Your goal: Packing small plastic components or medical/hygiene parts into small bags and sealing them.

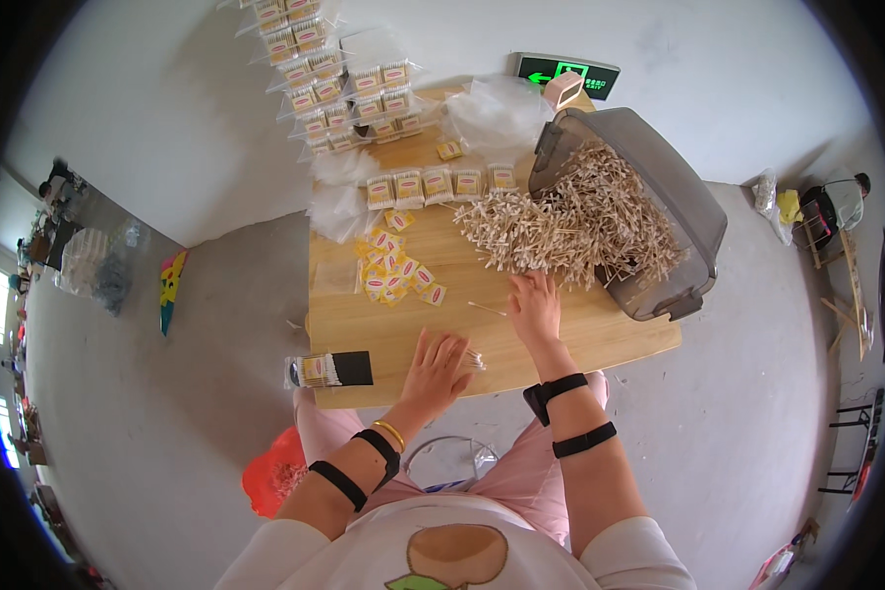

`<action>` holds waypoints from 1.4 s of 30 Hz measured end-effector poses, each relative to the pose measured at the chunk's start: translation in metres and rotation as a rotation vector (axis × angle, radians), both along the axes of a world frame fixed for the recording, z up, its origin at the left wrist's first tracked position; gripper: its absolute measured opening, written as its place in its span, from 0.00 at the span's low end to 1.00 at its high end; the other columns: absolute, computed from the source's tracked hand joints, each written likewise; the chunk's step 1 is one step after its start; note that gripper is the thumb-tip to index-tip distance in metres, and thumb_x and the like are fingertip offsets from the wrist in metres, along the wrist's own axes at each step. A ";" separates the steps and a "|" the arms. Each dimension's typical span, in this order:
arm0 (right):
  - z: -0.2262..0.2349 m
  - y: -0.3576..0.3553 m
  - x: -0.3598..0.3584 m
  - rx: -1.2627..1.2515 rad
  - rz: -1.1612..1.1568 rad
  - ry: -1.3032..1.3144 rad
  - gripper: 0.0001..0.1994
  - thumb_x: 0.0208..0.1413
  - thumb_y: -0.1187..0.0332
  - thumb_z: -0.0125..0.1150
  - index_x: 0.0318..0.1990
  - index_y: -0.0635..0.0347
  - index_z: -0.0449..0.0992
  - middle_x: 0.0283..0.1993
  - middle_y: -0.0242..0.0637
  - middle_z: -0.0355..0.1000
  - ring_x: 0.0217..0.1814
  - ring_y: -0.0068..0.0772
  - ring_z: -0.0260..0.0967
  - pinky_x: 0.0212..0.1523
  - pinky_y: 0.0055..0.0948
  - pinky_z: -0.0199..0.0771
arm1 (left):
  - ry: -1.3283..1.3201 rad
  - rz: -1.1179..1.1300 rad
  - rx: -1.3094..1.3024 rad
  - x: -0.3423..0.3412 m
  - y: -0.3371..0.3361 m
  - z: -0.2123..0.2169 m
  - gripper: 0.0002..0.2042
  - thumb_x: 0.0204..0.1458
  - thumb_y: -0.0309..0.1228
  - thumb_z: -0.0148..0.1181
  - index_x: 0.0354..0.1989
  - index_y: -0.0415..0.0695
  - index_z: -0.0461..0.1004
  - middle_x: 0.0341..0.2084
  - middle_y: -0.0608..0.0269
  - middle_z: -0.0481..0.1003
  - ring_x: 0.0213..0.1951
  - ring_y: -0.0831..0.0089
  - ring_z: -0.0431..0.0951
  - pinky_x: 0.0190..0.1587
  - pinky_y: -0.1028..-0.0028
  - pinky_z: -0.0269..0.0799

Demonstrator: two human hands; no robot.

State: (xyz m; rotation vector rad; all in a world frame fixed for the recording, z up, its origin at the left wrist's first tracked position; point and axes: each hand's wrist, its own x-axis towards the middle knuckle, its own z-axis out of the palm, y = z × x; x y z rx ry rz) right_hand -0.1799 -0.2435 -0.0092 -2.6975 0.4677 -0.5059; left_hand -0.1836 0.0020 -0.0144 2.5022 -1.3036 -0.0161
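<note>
My left hand (435, 369) lies over the near part of the table, its fingers stretched out and angled forward. A few loose cotton swabs (477, 361) stick out beside its thumb; how many lie under the palm is hidden. At the near edge of the big heap of cotton swabs (580, 216), my right hand (535, 310) rests with fingers bent down and slightly apart, the tips against the heap. One single swab (487, 308) lies on the wood just left of that hand. The heap spills out of a tipped grey plastic bin (693, 211).
Small yellow-white labels (393, 265) are scattered left of centre on the table (580, 334). Behind them stands a row of filled swab packs (423, 187). Clear bags (339, 206) lie at the left, stacked packs (310, 93) farther back. A black holder (352, 369) sits near the left edge.
</note>
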 end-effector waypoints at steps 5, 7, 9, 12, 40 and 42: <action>-0.013 -0.004 -0.027 -0.004 -0.034 -0.066 0.16 0.51 0.71 0.64 0.49 0.56 0.78 0.52 0.36 0.73 0.57 0.44 0.68 0.56 0.44 0.68 | 0.031 -0.001 -0.031 -0.005 0.002 0.006 0.30 0.62 0.44 0.54 0.69 0.41 0.59 0.61 0.54 0.65 0.67 0.56 0.61 0.76 0.46 0.39; -0.009 -0.003 -0.044 0.041 -0.063 -0.029 0.14 0.51 0.72 0.63 0.48 0.58 0.78 0.53 0.36 0.73 0.56 0.44 0.68 0.55 0.44 0.68 | 0.044 -0.002 -0.024 -0.007 0.004 0.008 0.30 0.62 0.44 0.54 0.69 0.41 0.59 0.60 0.54 0.64 0.66 0.56 0.62 0.75 0.46 0.40; -0.009 -0.003 -0.050 0.094 -0.031 -0.072 0.13 0.51 0.74 0.63 0.46 0.57 0.78 0.50 0.37 0.74 0.54 0.45 0.69 0.53 0.43 0.68 | 0.045 -0.013 -0.004 -0.007 0.006 0.009 0.31 0.62 0.43 0.55 0.70 0.41 0.59 0.60 0.55 0.64 0.66 0.56 0.62 0.75 0.46 0.40; -0.016 -0.001 -0.046 0.160 -0.074 -0.151 0.12 0.50 0.75 0.63 0.44 0.55 0.78 0.45 0.38 0.74 0.50 0.47 0.69 0.51 0.43 0.68 | 0.055 -0.030 -0.023 -0.008 0.010 0.006 0.31 0.61 0.41 0.57 0.71 0.42 0.59 0.59 0.54 0.63 0.65 0.55 0.61 0.75 0.45 0.40; -0.010 -0.013 0.024 0.208 -0.454 0.182 0.13 0.55 0.55 0.67 0.37 0.53 0.75 0.36 0.39 0.79 0.42 0.47 0.78 0.41 0.45 0.77 | 0.026 -0.047 -0.020 -0.002 0.012 -0.001 0.30 0.64 0.43 0.48 0.73 0.47 0.56 0.70 0.58 0.60 0.73 0.59 0.55 0.76 0.51 0.42; -0.011 -0.015 0.020 0.214 -0.472 0.244 0.14 0.55 0.54 0.66 0.39 0.53 0.75 0.37 0.39 0.80 0.42 0.46 0.78 0.41 0.44 0.77 | 0.012 -0.040 -0.023 -0.002 0.012 -0.002 0.30 0.65 0.42 0.48 0.74 0.47 0.55 0.70 0.58 0.60 0.72 0.60 0.56 0.76 0.52 0.42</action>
